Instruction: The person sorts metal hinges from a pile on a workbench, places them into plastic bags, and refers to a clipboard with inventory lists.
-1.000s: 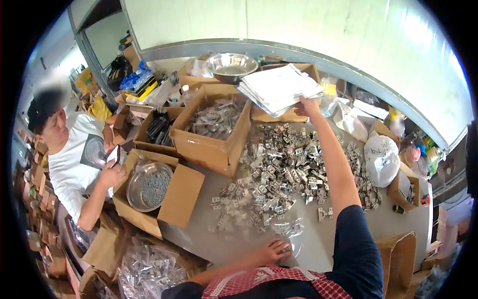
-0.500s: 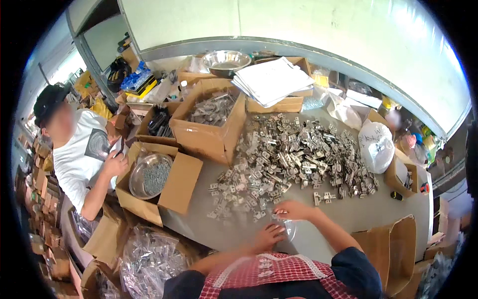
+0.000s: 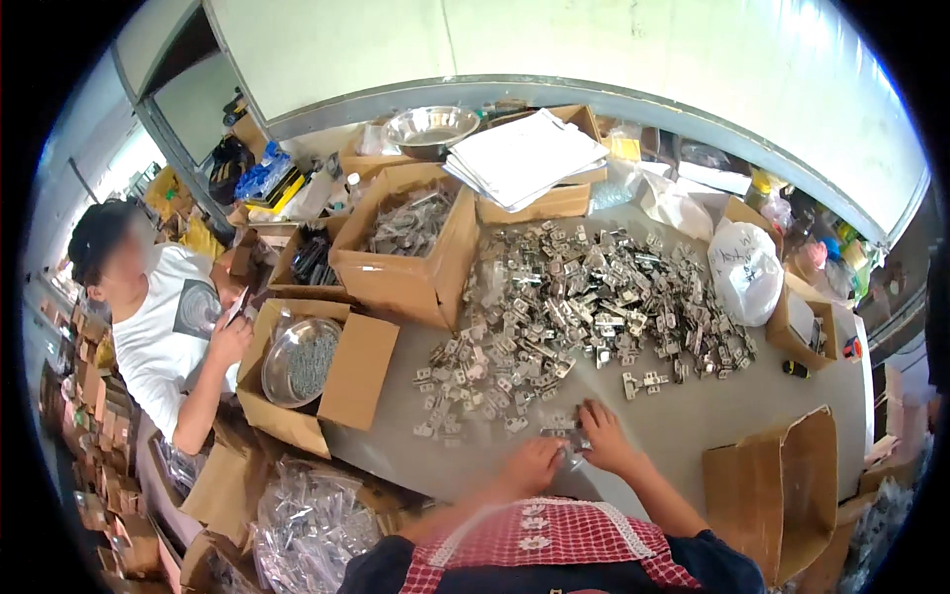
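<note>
My left hand [image 3: 535,465] and my right hand [image 3: 606,438] are close together at the near side of the grey table. Between them is a small clear plastic bag [image 3: 575,459], with a metal hinge [image 3: 561,426] at its far end. The left fingers are closed at the bag's left side. My right hand holds the bag's other side, its thumb near the plastic and its fingers reaching forward past the hinge. Part of the bag is hidden by the hands. Just beyond lies a broad heap of loose metal hinges [image 3: 604,297].
Left stands a carton [image 3: 358,371] with a steel bowl of screws [image 3: 300,362]; behind it, a carton of metal parts [image 3: 396,267]. Bagged parts [image 3: 312,525] fill a near-left box. An open carton [image 3: 772,495] stands near right. A co-worker [image 3: 163,317] is far left.
My right hand has moved slightly right and its fingers have stretched forward. A hinge now shows between my hands. The view has shifted a little, and the co-worker's head and hands have moved.
</note>
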A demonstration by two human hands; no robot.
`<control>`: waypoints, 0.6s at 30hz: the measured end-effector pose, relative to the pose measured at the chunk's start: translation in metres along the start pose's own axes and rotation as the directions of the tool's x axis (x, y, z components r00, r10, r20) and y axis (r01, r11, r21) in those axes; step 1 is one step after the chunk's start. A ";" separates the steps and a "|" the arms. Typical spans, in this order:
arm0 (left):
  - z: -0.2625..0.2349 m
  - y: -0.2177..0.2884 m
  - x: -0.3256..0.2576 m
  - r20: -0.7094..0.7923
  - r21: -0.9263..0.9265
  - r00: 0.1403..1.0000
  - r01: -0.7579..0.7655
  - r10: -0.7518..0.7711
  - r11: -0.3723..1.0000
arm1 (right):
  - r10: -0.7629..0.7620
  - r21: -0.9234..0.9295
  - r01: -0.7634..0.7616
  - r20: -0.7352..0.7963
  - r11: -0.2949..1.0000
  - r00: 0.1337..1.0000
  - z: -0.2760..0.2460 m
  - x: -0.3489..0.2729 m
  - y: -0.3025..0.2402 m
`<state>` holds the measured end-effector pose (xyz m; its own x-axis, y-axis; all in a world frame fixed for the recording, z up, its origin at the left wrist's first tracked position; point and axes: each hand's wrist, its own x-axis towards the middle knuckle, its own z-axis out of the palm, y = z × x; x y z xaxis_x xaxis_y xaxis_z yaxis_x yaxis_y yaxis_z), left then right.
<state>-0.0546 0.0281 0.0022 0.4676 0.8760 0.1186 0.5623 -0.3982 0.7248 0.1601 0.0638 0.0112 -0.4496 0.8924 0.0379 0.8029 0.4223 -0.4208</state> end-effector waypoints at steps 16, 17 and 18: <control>0.029 -0.026 0.005 -0.003 0.303 0.968 -0.237 0.250 0.923 | 0.030 0.450 -0.012 -0.032 0.893 0.999 -0.006 0.054 0.021; 0.032 -0.028 0.004 -0.015 0.289 0.969 -0.231 0.246 0.929 | 0.074 0.433 -0.021 -0.104 0.901 0.992 -0.005 0.055 0.013; 0.035 -0.029 0.002 -0.027 0.276 0.970 -0.224 0.241 0.935 | 0.088 0.426 -0.029 -0.118 0.904 0.989 0.002 0.055 0.015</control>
<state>-0.0468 0.0318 -0.0424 0.5705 0.7613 0.3082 0.6087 -0.6438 0.4636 0.1466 0.1187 0.0053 -0.3283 0.9384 0.1076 0.5726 0.2883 -0.7675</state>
